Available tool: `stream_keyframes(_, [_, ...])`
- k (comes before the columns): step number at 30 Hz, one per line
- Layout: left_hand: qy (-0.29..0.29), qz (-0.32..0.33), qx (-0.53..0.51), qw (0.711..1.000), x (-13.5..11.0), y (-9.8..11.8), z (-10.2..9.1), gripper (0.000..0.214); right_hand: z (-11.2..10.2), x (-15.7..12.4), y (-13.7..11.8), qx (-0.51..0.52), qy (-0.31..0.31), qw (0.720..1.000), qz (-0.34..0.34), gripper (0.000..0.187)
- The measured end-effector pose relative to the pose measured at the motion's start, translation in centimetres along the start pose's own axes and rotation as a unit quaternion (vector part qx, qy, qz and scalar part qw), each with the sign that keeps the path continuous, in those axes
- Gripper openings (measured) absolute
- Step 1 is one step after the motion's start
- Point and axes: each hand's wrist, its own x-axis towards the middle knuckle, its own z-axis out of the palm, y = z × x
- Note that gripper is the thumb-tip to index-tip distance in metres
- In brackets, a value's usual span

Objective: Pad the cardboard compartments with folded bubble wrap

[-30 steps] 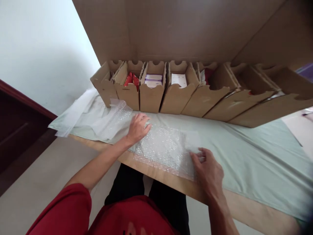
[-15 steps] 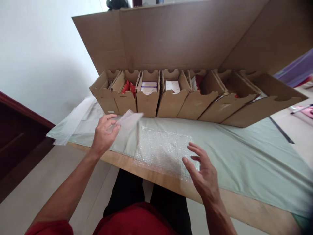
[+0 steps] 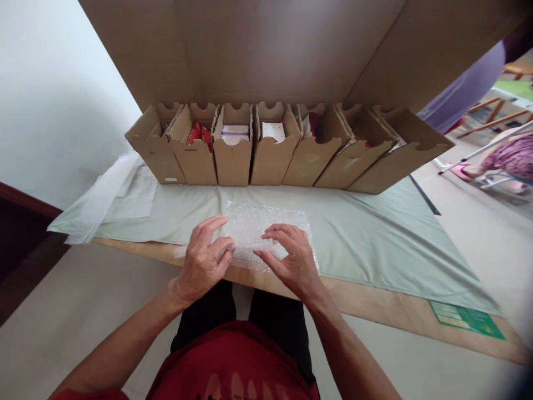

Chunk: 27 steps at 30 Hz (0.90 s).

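Note:
A sheet of bubble wrap (image 3: 266, 219) lies flat on the pale green cloth (image 3: 366, 233) near the table's front edge. My left hand (image 3: 204, 261) rests on its near left corner with fingers bent, pinching a thin clear plastic piece (image 3: 181, 251) whose edge shows to the left of the hand. My right hand (image 3: 291, 258) lies on the near part of the bubble wrap with fingers stretched flat, its thumb almost touching my left thumb. The hands hide the near edge of the wrap.
Behind the wrap stands a row of cardboard bins (image 3: 233, 161) with red packets (image 3: 195, 133) and white boxes (image 3: 272, 130) under a big raised cardboard flap (image 3: 258, 50). Clear plastic sheets (image 3: 104, 194) lie at the left. A green mat (image 3: 466, 319) covers the right corner. A person in purple (image 3: 470, 83) stands far right.
My left hand carried the clear plastic piece from the left down onto the bubble wrap. My right hand moved left to meet it. The view has shifted right.

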Motion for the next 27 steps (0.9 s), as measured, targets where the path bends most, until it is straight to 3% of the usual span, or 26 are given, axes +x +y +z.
stream_keyframes(3, [0.007, -0.041, 0.002, 0.999, -0.9, 0.8, 0.9, 0.012, 1.5, -0.7, 0.1, -0.013, 0.009, 1.000, -0.005, 0.011])
stream_keyframes(6, [-0.011, -0.057, -0.010, 0.998, -1.8, 1.6, 1.2, 0.014, 1.8, -1.5, -0.4, 0.043, -0.041, 0.998, -0.009, 0.011])
stream_keyframes(8, [-0.038, -0.043, -0.028, 0.998, -2.4, 1.8, 0.7, 0.018, 1.2, -1.9, -0.9, 0.092, -0.088, 0.992, 0.006, 0.015])
stream_keyframes(10, [-0.052, -0.049, -0.044, 0.996, -2.9, 1.4, -0.4, 0.040, 0.1, -2.3, -1.2, 0.129, -0.110, 0.985, 0.021, 0.020])
stream_keyframes(13, [-0.028, -0.143, -0.062, 0.987, -3.5, -0.6, -2.4, 0.062, -1.8, -2.9, -1.2, 0.177, -0.092, 0.980, 0.021, 0.020])
stream_keyframes(15, [-0.005, -0.243, -0.112, 0.964, -3.9, -2.1, -3.3, 0.065, -2.9, -3.2, -1.0, 0.203, -0.066, 0.977, 0.021, 0.021])
stream_keyframes(19, [0.016, -0.384, -0.286, 0.878, -4.8, -3.6, -3.6, 0.062, -3.8, -3.9, -0.8, 0.207, 0.000, 0.978, 0.027, 0.021])
stream_keyframes(22, [0.005, -0.423, -0.323, 0.847, -5.0, -3.1, -3.2, 0.047, -3.7, -4.3, -0.9, 0.189, 0.030, 0.981, 0.023, 0.025])
stream_keyframes(27, [-0.025, -0.407, -0.370, 0.835, -3.8, -2.3, -2.9, 0.035, -4.0, -4.8, -0.9, 0.182, -0.012, 0.983, 0.018, 0.026])
